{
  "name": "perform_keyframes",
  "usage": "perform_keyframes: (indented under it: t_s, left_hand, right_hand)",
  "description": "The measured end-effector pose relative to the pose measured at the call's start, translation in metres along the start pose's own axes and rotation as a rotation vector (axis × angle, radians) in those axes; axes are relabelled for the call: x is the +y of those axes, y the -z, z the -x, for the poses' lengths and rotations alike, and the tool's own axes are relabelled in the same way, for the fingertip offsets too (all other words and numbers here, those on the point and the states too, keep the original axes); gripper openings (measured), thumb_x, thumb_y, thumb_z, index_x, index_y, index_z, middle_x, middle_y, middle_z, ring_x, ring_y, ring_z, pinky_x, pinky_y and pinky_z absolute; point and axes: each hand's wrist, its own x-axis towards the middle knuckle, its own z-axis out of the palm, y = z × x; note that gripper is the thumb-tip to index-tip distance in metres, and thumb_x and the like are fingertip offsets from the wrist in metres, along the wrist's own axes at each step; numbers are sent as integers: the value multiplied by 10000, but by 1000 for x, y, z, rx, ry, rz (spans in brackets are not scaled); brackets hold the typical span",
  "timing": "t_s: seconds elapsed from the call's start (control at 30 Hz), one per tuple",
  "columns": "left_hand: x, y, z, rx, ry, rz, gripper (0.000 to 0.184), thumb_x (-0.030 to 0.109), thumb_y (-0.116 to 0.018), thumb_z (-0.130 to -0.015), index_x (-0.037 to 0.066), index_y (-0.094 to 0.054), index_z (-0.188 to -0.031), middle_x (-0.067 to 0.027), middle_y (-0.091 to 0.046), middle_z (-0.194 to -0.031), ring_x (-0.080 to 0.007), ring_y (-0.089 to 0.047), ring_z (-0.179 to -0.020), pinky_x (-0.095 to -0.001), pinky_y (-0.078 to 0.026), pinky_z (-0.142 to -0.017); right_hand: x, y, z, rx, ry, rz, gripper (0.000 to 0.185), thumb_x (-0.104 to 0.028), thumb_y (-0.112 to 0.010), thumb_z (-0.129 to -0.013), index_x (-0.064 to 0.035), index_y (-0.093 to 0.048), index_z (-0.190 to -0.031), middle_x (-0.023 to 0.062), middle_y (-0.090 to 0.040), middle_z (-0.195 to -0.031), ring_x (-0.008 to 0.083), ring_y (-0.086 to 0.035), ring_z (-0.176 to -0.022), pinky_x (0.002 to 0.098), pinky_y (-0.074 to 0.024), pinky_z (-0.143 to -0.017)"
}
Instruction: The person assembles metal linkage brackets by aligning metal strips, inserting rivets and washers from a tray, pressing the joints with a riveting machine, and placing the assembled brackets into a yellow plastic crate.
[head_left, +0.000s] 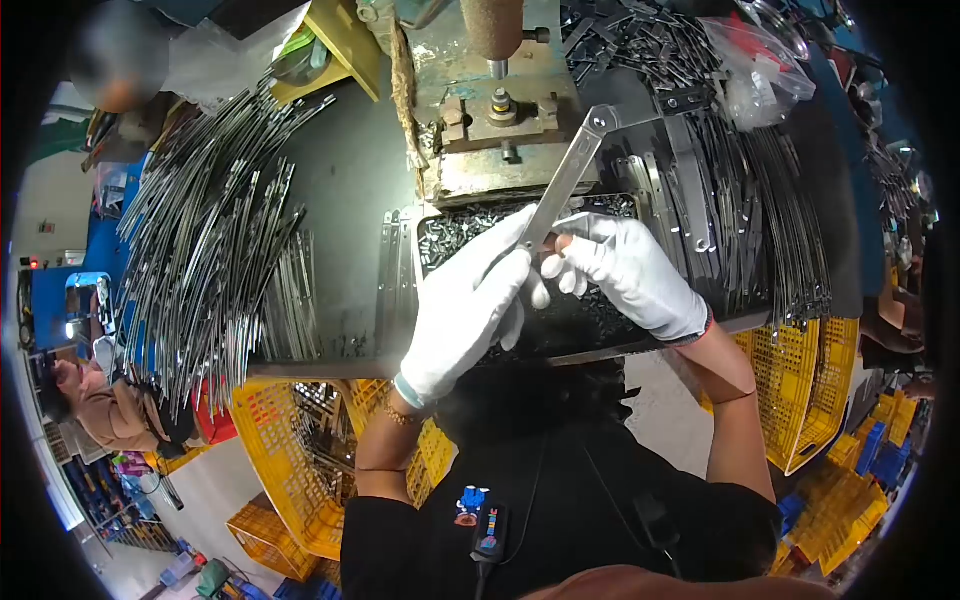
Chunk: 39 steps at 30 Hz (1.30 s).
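Bench (350,150) holds a big press (472,165); left hand (462,305) has fingers clamped on a metal strip (567,178), tilted up before it; right hand (637,272) curls close, grip unclear; slippery gloves could drop it.

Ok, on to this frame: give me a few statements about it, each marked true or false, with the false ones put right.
1. The left hand and right hand both wear white gloves. True.
2. The metal bar lies loose on the table. False: the left hand grips the metal bar, which slants up from it.
3. Thin metal strips lie on both sides of the press. True.
4. The punch is pressed down onto the die. False: a gap shows between the punch and the die.
5. The yellow crates stand on the table. False: the yellow crates are below the table.
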Motion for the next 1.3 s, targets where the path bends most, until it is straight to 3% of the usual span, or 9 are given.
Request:
perform_keyframes:
  t_s: [0.1, 0.23, 0.47, 0.6, 0.73, 1.0, 1.07, 1.13, 1.3]
  left_hand:
    - [-3, -2, 5, 69, -19, -48, 408, 130, -531, -1021, -28, -524, -1397, -95, -687, -799, -55, -504, -459, -191, -364, -402]
    - [5, 6, 13, 301, -135, -82, 242, 138, -538, -1021, -22, -594, -1194, -99, -689, -761, -59, -489, -422, -201, -333, -382]
    - [-20, 16, 11, 264, -119, -9, 236, 165, -551, -1032, -3, -585, -1193, -97, -692, -911, -57, -537, -509, -185, -323, -401]
    - [-35, 10, 2, 205, 77, 26, 250, 203, -529, -1046, 12, -569, -1203, -49, -633, -845, -36, -442, -514, -177, -321, -432]
    - [-38, -11, 2, 174, 65, 86, 239, 176, -539, -1039, 24, -581, -1218, -29, -604, -778, -36, -434, -541, -184, -307, -451]
    - [-30, -35, 1, 127, -93, 73, 225, 205, -566, -1035, 5, -615, -1127, -40, -637, -846, -49, -447, -489, -202, -312, -425]
    - [-25, -37, 1, 129, -24, 170, 253, 257, -561, -1035, 14, -607, -1093, -38, -621, -817, -52, -421, -466, -206, -299, -409]
    - [-16, -29, 0, 175, 9, 155, 268, 271, -545, -1033, 11, -582, -1088, -33, -586, -785, -53, -399, -433, -203, -273, -374]
    - [-23, -21, -1, 273, -15, 121, 249, 249, -541, -1026, 12, -575, -1096, -40, -583, -797, -40, -371, -404, -186, -233, -348]
  right_hand:
    - [-3, -5, -2, 32, 20, 94, 229, -121, -664, -948, -21, -693, -1152, 65, -722, -951, 114, -650, -802, 255, -517, -711]
    - [24, 13, -14, -2, 695, 1365, 233, -141, -698, -849, -110, -716, -1080, 78, -684, -896, 263, -656, -865, 384, -518, -745]
    - [35, 4, -23, -188, 374, 1756, 176, -155, -706, -801, -107, -681, -968, 65, -638, -879, 293, -627, -807, 427, -499, -721]
    - [29, -3, -5, 124, 548, 830, 210, -161, -748, -818, -89, -654, -992, 87, -653, -903, 293, -628, -808, 398, -511, -744]
    - [21, -5, -9, 273, 936, 1243, 182, -104, -751, -840, -66, -642, -980, 81, -648, -907, 248, -643, -793, 339, -507, -705]
    - [16, -3, 11, -22, -80, -144, 248, -289, -704, -963, -65, -606, -1003, -43, -562, -751, 20, -475, -589, 181, -375, -520]
    - [17, 18, 23, 71, 82, 166, 301, -352, -690, -957, -74, -626, -1052, 35, -640, -868, 116, -616, -629, 247, -489, -552]
    - [30, 54, 30, 721, 452, 1026, 259, -303, -685, -944, -83, -650, -1077, 103, -677, -902, 236, -688, -715, 336, -550, -646]
    - [61, 146, 35, 993, -194, 2007, 143, -228, -658, -864, -107, -665, -940, 96, -659, -855, 291, -689, -767, 397, -563, -664]
